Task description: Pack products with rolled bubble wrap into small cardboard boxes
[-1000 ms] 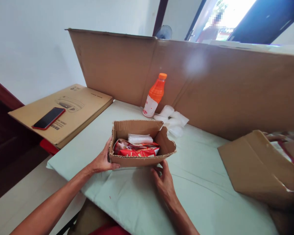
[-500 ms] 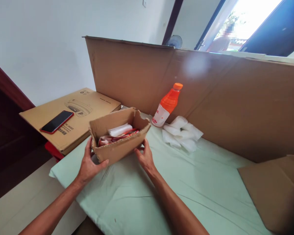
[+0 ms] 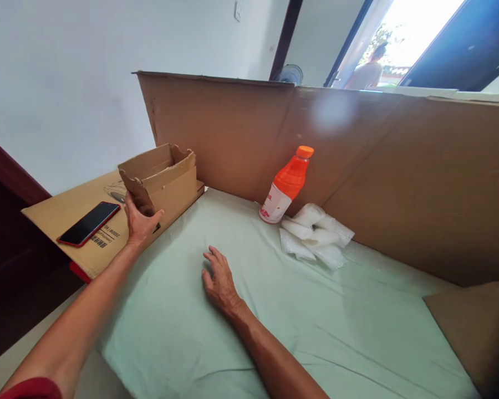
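My left hand [image 3: 140,224] grips the near left end of a small open-topped cardboard box [image 3: 174,185], thumb on its front side and fingers round the end. The box rests on a larger flat carton [image 3: 41,213]; what lies inside it is hidden by its walls. My right hand [image 3: 221,280] holds nothing, its fingers loosely spread over the pale green cloth [image 3: 183,327]. To the right of it, an orange bottle [image 3: 289,180] with a white label stands beside a loose heap of white bubble wrap [image 3: 316,233].
A black phone [image 3: 89,223] with a red edge lies on the flat carton, left of the small box. Behind the bottle rises a tall cardboard panel [image 3: 228,127]. Another cardboard piece [image 3: 478,321] is at the right. A person [image 3: 366,72] is visible through the far doorway.
The small box has moved left and away, from above the cloth onto the flat carton. My right hand has let go of it, while my left hand still holds its end.
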`<state>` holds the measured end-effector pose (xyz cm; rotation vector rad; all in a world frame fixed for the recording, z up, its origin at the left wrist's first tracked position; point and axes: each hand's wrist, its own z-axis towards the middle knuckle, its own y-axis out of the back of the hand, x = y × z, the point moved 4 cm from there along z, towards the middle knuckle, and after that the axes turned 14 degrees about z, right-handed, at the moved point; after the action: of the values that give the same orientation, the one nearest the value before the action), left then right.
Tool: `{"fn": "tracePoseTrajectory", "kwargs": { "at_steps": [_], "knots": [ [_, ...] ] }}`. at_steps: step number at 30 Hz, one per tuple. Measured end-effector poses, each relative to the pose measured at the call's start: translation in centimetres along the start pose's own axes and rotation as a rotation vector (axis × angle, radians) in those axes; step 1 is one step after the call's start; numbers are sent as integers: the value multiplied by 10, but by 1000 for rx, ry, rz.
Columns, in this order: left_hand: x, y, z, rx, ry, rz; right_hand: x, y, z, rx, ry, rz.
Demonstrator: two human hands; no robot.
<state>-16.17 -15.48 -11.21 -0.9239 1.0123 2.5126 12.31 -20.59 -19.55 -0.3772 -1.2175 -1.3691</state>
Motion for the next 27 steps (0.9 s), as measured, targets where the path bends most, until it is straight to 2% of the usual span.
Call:
{"fn": "tracePoseTrajectory", "kwargs": {
  "at_steps": [3, 9, 13, 15, 18, 23, 25, 27],
  "knots": [
    [-1, -22, 22, -118, 130, 82, 0, 2, 0, -20, -8, 29],
    [-8, -60, 55, -96, 204, 118, -2, 3, 2, -75, 24, 80],
    [-1, -73, 57, -54, 227, 134, -3, 2, 1, -80, 19, 117],
    [-1, -75, 42, -39, 219, 141, -4, 1, 1, -81, 8, 135],
    [-5, -74, -5, 25, 165, 146, -7, -1, 3, -81, -45, 188],
    [-23, -65, -107, 302, -16, 159, -5, -1, 11, -85, -161, 266],
    [-31, -60, -133, 412, -83, 167, -1, 0, 15, -90, -195, 276],
    [-38, -55, -147, 484, -132, 168, 3, 1, 16, -94, -238, 291]
  ]
}}
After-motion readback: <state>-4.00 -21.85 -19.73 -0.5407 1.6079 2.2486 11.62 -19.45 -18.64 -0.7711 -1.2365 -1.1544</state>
